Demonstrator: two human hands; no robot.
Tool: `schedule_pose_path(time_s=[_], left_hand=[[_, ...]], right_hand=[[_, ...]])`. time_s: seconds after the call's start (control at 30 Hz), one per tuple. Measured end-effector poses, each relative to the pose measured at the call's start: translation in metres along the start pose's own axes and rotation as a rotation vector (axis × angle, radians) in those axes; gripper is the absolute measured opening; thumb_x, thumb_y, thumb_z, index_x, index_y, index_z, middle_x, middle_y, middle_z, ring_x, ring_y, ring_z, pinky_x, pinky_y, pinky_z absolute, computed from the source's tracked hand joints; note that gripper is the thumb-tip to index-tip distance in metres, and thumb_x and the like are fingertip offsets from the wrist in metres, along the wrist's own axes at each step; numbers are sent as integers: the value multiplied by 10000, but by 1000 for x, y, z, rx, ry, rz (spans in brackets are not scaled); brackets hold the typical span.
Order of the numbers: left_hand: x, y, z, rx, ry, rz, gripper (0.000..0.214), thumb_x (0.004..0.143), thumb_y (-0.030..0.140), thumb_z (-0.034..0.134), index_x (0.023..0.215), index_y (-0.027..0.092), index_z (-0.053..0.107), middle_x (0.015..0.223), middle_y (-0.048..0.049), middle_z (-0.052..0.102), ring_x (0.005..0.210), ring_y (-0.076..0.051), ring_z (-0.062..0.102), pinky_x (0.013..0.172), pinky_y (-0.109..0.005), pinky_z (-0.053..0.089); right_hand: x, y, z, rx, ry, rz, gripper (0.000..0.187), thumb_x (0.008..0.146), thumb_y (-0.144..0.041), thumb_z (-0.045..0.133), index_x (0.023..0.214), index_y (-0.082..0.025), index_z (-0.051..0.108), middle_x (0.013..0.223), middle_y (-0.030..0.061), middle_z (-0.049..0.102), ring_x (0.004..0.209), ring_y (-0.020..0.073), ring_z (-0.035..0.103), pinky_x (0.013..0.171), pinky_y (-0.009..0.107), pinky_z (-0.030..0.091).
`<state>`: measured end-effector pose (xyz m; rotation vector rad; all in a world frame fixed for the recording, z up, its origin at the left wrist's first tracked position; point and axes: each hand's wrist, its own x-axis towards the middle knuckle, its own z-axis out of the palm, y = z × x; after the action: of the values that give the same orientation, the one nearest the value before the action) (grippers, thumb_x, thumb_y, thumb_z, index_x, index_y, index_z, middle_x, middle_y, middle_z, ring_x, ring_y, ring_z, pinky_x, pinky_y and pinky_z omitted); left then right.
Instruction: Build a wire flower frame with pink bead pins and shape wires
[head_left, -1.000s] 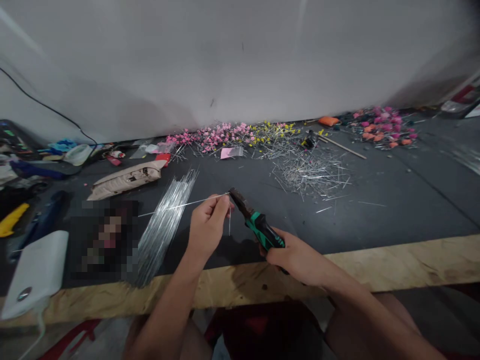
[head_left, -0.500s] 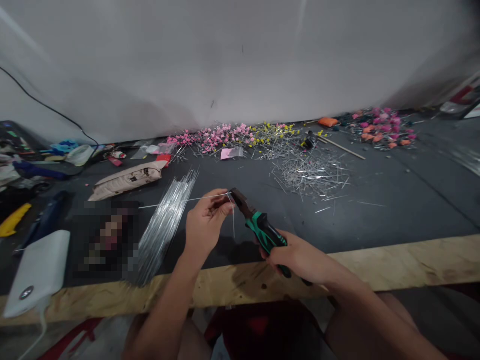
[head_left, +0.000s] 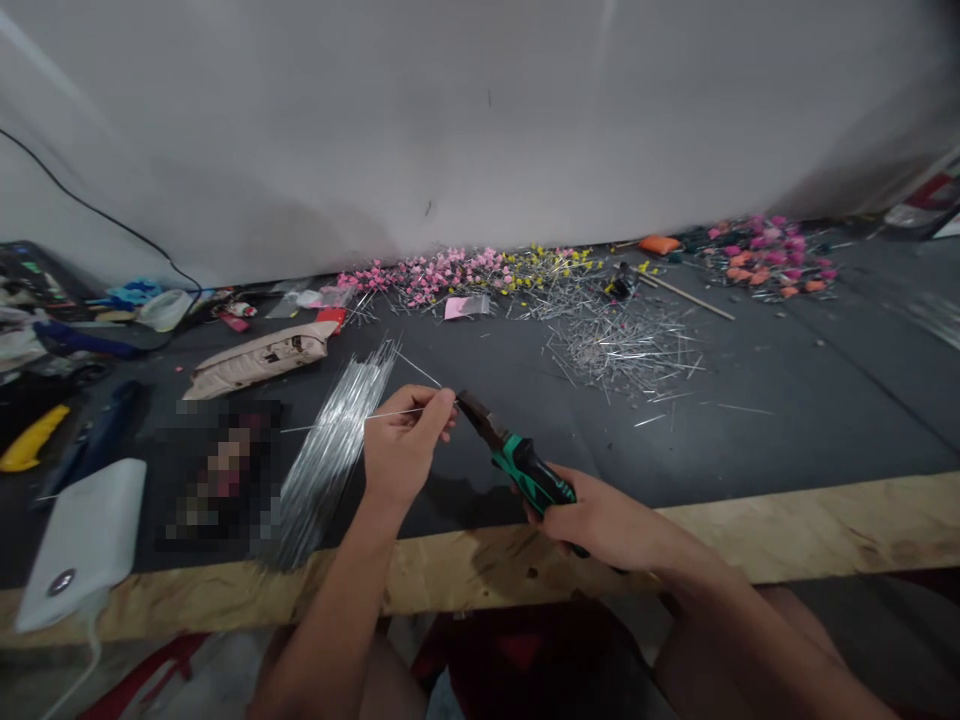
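Observation:
My left hand (head_left: 405,440) pinches a thin metal wire (head_left: 337,422) between thumb and fingers, its long part running out to the left across a bundle of straight wires (head_left: 334,440). A shorter wire end (head_left: 418,368) slants up and left from the pinch. My right hand (head_left: 592,515) is wrapped round the green and black handles of a pair of pliers (head_left: 525,465). Their dark jaws reach the wire right at my left fingertips; whether they are clamped on it is too small to tell.
Behind lie pink flower-headed wires (head_left: 442,275), yellow ones (head_left: 555,265) and a heap of short wire pieces (head_left: 622,345). Magenta and orange ones (head_left: 772,260) lie at the back right. On the left are a fabric pouch (head_left: 259,360), a white power bank (head_left: 86,545) and a yellow-handled tool (head_left: 34,440).
The short wire end has swung from hanging down to pointing up and left. My left hand has turned over, with its thumb now on top. The pliers stay nearly in place.

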<state>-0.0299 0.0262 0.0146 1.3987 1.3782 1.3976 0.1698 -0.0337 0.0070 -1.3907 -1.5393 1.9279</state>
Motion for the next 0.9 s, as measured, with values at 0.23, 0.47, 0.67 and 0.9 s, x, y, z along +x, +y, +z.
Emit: schedule_pose_path(time_s=[0.23,0.47,0.67,0.9], left_hand=[[7,2,-3,-124,-19,193,152,668,171,692,745,192,563,767,19,577,644,-80,538,529,-184,415],[11,4,-13,137,-134,395,92,745,168,634,810,224,666,950,-21,556,773,-112,523,593,-222,411],[14,4,-23,449,-155,551,217,762,250,632,973,282,669,1057,-35,551,848,-160,496,679,-288,438],[9,3,-18,778,92,719,166,758,306,640,915,299,694,1190,-40,513,1040,-239,426,844,-382,367]], right_hand=[[1,2,-2,42,-54,-17,143,655,-124,439,758,-202,500,570,-44,461,501,90,389,441,198,285],[3,5,-1,101,-70,-39,190,628,-101,438,768,-193,527,608,-35,490,517,93,404,458,210,306],[2,3,0,211,-82,-34,236,607,-108,469,816,-185,547,701,-24,513,520,84,416,460,203,323],[-1,0,1,256,-104,-43,280,600,-107,475,860,-185,546,716,-19,510,532,89,432,467,202,344]])
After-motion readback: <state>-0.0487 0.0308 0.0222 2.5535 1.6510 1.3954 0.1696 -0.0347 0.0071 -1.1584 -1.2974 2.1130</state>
